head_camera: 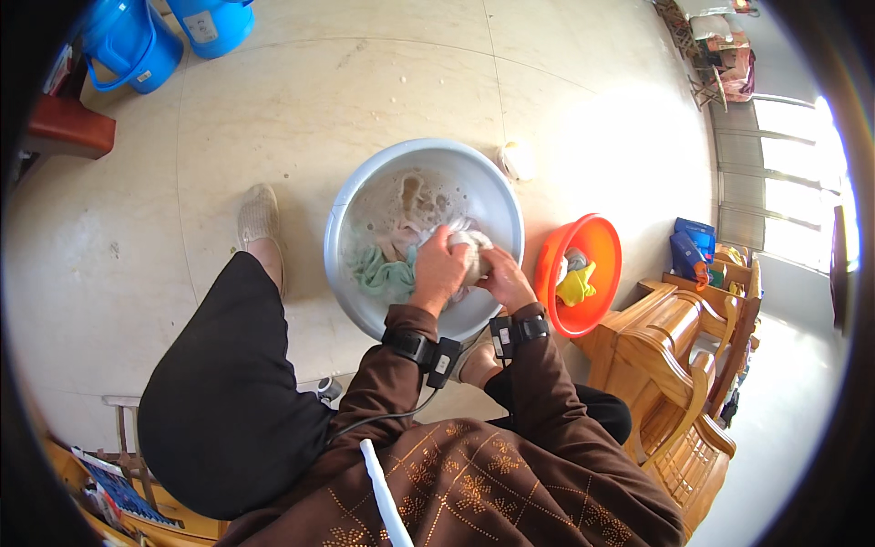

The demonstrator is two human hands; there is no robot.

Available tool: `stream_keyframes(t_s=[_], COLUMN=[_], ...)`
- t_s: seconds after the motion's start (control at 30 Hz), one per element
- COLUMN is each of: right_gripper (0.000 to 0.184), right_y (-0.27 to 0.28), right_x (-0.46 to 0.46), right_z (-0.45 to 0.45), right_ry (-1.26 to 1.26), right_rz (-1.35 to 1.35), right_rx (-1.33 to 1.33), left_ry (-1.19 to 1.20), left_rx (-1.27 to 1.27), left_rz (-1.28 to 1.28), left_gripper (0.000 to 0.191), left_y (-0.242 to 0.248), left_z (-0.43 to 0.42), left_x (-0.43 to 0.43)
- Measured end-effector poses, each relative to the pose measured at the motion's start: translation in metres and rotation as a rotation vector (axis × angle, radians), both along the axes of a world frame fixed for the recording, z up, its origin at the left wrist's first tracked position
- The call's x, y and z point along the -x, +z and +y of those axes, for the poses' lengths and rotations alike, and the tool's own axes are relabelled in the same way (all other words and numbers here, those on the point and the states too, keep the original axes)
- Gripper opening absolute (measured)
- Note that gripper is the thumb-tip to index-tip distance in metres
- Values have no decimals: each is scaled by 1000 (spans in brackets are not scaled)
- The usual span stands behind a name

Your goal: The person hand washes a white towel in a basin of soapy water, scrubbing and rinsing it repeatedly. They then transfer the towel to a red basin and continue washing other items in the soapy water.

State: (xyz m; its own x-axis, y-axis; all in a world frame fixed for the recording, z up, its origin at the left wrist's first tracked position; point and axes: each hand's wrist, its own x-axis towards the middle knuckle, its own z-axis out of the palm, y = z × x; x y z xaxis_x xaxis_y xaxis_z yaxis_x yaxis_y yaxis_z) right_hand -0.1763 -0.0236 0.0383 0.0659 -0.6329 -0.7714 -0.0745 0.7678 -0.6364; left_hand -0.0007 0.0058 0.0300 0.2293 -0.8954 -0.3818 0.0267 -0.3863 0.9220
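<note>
A large grey-blue basin [336, 239] of cloudy, sudsy water stands on the floor between my feet. Over its right part, my left hand [441, 267] and my right hand [504, 277] grip one bunched wet whitish cloth [472, 254] between them. My fingers hide part of the cloth. Beside my left hand, a pale green cloth [384, 272] lies in the water, with a pinkish cloth [402, 236] next to it. Foam and bubbles [420, 195] float at the basin's far side.
An orange-red basin [605, 236] to the right holds a yellow cloth [577, 286] and greyish cloths [575, 260]. A small white container [516, 161] stands behind the grey-blue basin. Carved wooden furniture [677, 342] is at right. Blue buckets [137, 51] stand at the far left.
</note>
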Motion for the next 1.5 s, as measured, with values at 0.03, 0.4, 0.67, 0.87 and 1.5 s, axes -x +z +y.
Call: stream_keyframes(t_s=[0.03, 0.4, 0.67, 0.87, 1.5], right_gripper=[41, 76, 41, 55, 44], right_y=[-6, -80, -74, -26, -88], right_x=[-4, -66, -65, -66, -79], right_z=[-2, -3, -57, -65, -71], right_ry=[144, 1028, 635, 668, 1076], right_rz=[118, 933, 636, 581, 677], right_rx=[37, 400, 583, 679, 923], left_ry=[-12, 83, 220, 277, -116], left_rx=[-105, -395, -226, -101, -157], left_rz=[-114, -425, -16, -216, -490], left_gripper=[25, 43, 27, 28, 61], left_y=[-10, -100, -80, -63, -116], left_z=[4, 41, 26, 14, 0], left_x=[-4, -5, -29, -35, -39])
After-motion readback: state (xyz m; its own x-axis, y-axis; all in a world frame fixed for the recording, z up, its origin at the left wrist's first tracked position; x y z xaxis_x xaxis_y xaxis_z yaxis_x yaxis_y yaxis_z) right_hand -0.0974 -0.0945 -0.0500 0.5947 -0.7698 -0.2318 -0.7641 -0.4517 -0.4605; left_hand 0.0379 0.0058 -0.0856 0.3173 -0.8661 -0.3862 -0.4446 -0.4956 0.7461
